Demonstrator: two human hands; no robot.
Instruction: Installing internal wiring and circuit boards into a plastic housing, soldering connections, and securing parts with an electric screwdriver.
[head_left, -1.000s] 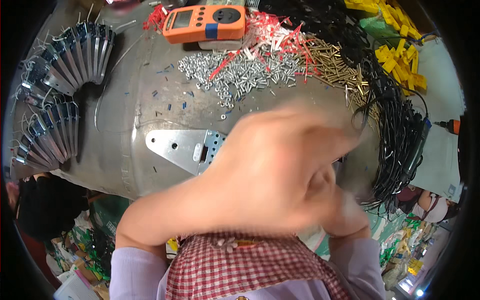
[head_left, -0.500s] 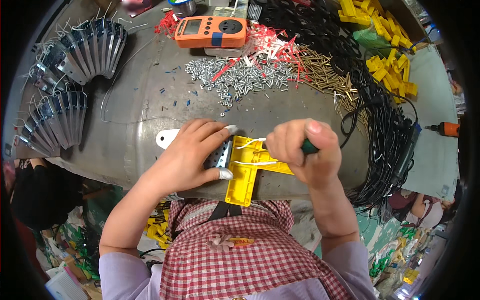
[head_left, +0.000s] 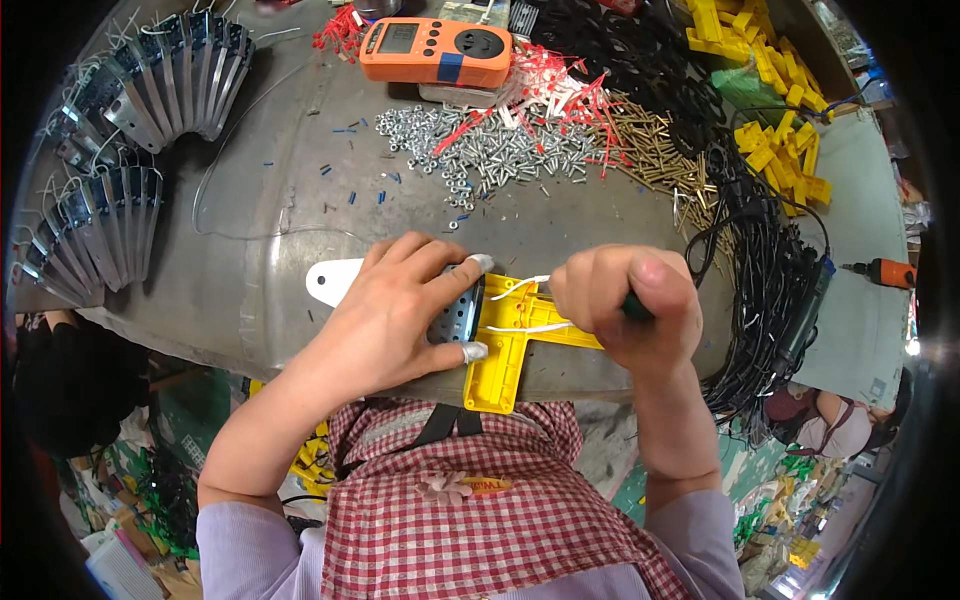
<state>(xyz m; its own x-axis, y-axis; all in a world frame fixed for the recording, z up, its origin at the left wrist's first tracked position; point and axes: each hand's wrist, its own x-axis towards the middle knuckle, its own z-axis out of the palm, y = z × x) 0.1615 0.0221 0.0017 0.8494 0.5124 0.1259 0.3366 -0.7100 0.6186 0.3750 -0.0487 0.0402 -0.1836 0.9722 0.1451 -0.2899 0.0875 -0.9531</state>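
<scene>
My left hand [head_left: 392, 315] spans a perforated metal piece [head_left: 457, 318], its fingertips and thumb, both tipped in white, bent over the edges. A white rounded tab [head_left: 331, 281] with a hole sticks out to the left of this hand. Against the metal's right side lies a yellow T-shaped plastic housing [head_left: 493, 377], open side up, with two white wires [head_left: 535, 328] running across it. Over the housing's right arm, my right hand [head_left: 628, 305] is closed around a green-handled tool [head_left: 636, 308]. Fingers hide most of the tool, and its tip cannot be made out.
Beyond the hands lie heaped silver screws and nuts [head_left: 490, 150], long brass screws [head_left: 655, 150] and an orange meter [head_left: 437, 52]. Fanned metal parts with wires [head_left: 180, 80] stand at left. Black cables [head_left: 765, 300] and yellow plastic pieces [head_left: 785, 160] lie right, near an orange-handled tool [head_left: 890, 273].
Both hands, the metal piece and the yellow housing appear slightly farther right, while the whole view has shifted a little. Both grips look the same.
</scene>
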